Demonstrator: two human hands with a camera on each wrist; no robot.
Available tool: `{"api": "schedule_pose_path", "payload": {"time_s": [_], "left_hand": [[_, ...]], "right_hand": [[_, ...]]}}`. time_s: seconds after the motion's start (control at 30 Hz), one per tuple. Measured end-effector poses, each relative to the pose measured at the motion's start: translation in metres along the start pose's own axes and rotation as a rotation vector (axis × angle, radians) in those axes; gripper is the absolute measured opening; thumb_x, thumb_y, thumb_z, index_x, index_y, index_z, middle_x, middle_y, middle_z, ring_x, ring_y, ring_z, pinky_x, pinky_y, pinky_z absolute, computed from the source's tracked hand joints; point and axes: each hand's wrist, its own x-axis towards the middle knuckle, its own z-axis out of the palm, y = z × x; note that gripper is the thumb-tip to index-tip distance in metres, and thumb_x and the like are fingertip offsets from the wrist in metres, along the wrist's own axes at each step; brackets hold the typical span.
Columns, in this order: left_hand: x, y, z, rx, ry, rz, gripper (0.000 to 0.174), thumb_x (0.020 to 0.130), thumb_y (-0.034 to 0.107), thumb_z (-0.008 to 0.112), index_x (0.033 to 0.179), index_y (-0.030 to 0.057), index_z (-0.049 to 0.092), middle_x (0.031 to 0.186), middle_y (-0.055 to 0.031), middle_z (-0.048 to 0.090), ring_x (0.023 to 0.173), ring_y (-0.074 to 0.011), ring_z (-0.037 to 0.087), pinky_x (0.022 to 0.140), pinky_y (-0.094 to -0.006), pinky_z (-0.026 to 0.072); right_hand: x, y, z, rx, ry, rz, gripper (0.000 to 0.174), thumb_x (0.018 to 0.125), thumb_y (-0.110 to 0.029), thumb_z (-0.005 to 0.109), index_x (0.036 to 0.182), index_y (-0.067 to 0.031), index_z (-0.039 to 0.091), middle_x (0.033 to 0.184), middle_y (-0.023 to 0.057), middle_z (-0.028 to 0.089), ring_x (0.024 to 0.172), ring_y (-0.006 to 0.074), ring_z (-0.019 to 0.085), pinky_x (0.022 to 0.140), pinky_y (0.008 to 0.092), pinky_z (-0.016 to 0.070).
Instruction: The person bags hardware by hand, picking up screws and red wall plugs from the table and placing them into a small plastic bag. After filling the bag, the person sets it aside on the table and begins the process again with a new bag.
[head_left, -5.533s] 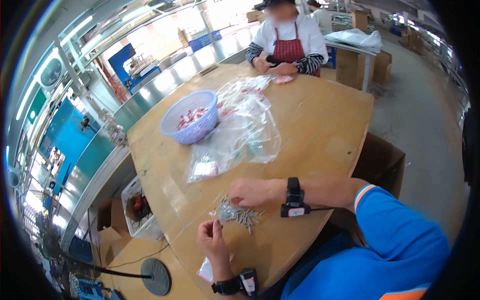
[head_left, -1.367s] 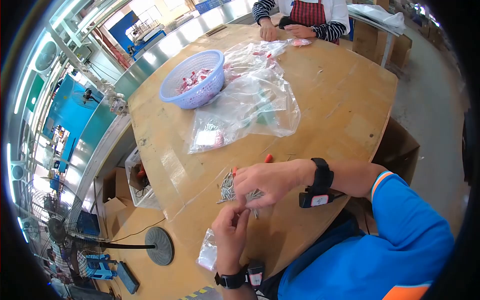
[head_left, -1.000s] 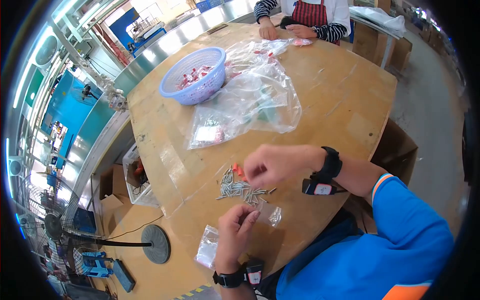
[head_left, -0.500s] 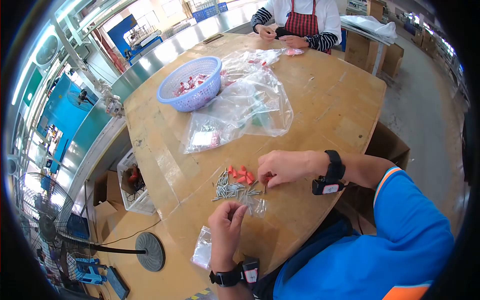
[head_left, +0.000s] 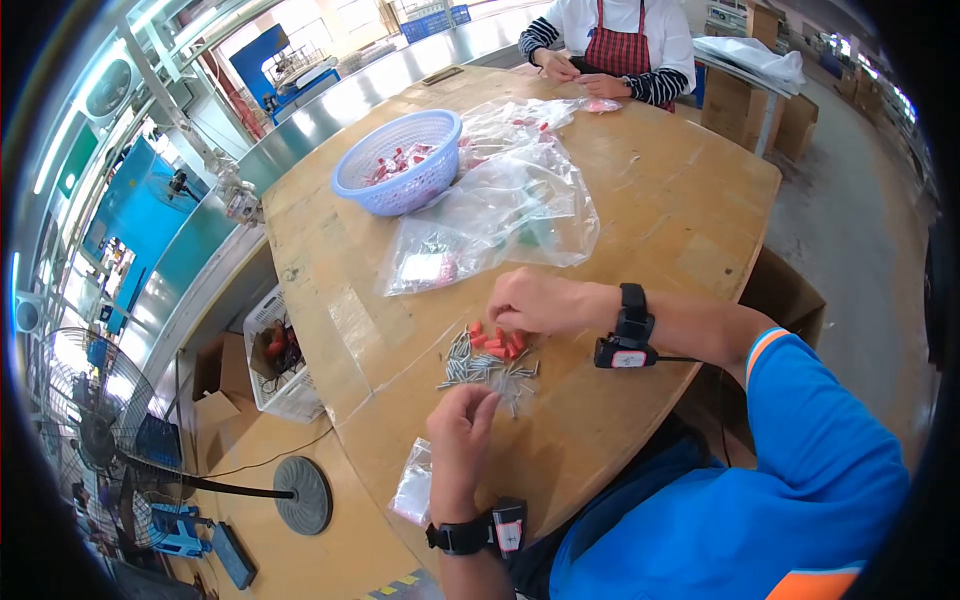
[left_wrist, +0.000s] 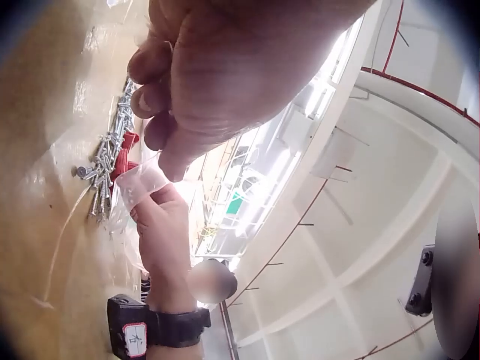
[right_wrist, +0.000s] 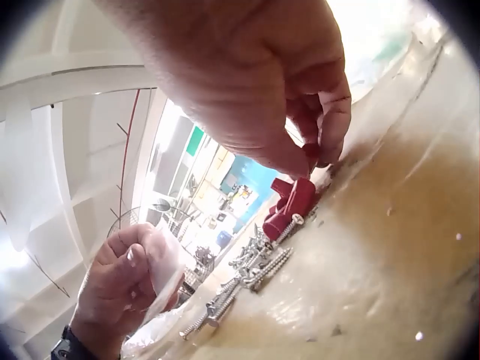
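Observation:
My left hand holds a small clear bag between thumb and fingers, beside the near side of a pile of silver screws. Several red pieces lie against the screws' far side. Over these pieces is my right hand, its thumb and fingertips pinching one red piece, partly hidden by the fingers, in the right wrist view. The left wrist view shows the bag between both hands, with the screws behind it.
A purple basket of red-and-white items stands beyond the hands, next to a large clear bag. Flat clear bags lie left of my left wrist. Across the table sits a person in a red apron.
Red pieces now lie beside the screws, where none showed 5.5 seconds ago. Since half a second ago my right hand has moved from the pile's right side to just above the red pieces.

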Motion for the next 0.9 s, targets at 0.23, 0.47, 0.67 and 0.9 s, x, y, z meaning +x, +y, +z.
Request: {"api": "schedule_pose_path", "payload": {"time_s": [0.23,0.47,0.67,0.9], "left_hand": [[0.0,0.004,0.0,0.055,-0.009,0.022,0.011,0.082,0.007,0.064,0.086,-0.0023,0.06,0.074,-0.012,0.06,0.064,-0.019,0.058,0.062,-0.0289,0.0463],[0.0,0.002,-0.001,0.068,0.011,0.019,0.011,0.082,0.007,0.065,0.085,-0.0022,0.06,0.074,-0.0129,0.06,0.064,-0.0207,0.058,0.061,-0.0298,0.0464],[0.0,-0.001,0.001,0.081,0.016,0.043,0.011,0.081,0.007,0.065,0.085,-0.0017,0.061,0.073,-0.0132,0.059,0.063,-0.0216,0.058,0.061,-0.0301,0.0465],[0.0,0.001,0.001,0.106,0.029,0.058,0.01,0.081,0.007,0.065,0.084,-0.0012,0.061,0.073,-0.013,0.059,0.063,-0.0221,0.058,0.06,-0.0305,0.0465]], "right_hand": [[-0.001,-0.013,-0.002,0.083,-0.109,0.011,0.017,0.075,-0.009,0.06,0.09,-0.0023,0.066,0.078,0.0153,0.062,0.08,0.03,0.059,0.073,0.0374,0.0469],[0.002,-0.004,0.003,0.103,-0.097,0.07,0.018,0.074,-0.008,0.061,0.09,-0.0014,0.065,0.078,0.0157,0.062,0.08,0.0304,0.059,0.072,0.0383,0.047],[-0.001,0.001,0.004,-0.01,-0.001,-0.003,0.018,0.07,-0.005,0.06,0.086,0.0013,0.066,0.081,0.0193,0.065,0.078,0.0331,0.062,0.07,0.0396,0.049],[0.002,0.004,0.008,-0.018,-0.049,0.024,0.019,0.07,-0.006,0.06,0.087,0.002,0.065,0.079,0.0185,0.064,0.076,0.0315,0.062,0.068,0.0384,0.0494]]}}
